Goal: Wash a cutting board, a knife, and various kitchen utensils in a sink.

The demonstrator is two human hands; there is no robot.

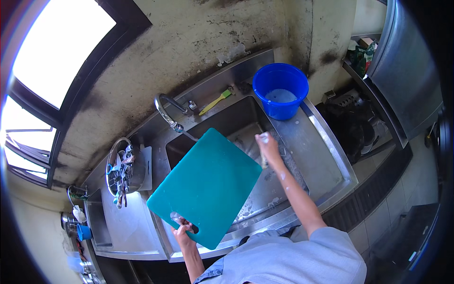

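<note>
My left hand (184, 234) grips a teal plastic cutting board (209, 184) through the handle slot at its lower corner. The board is tilted over the stainless-steel sink basin (248, 133) and hides much of it. My right hand (268, 147), wet with suds, is closed to the right of the board, over the basin. A slim pale object (264, 161) shows below its fingers; most of it is hidden, so I cannot tell what it is. From the curved chrome faucet (166, 113), water runs down behind the board's upper edge.
A blue plastic bucket (280, 88) with sudsy liquid stands at the basin's right corner. A yellow-green brush (215, 102) lies on the back ledge. Left of the basin is a metal container (136, 174) of utensils beside a white board (147, 167). Farther left sits a small blue container (84, 232).
</note>
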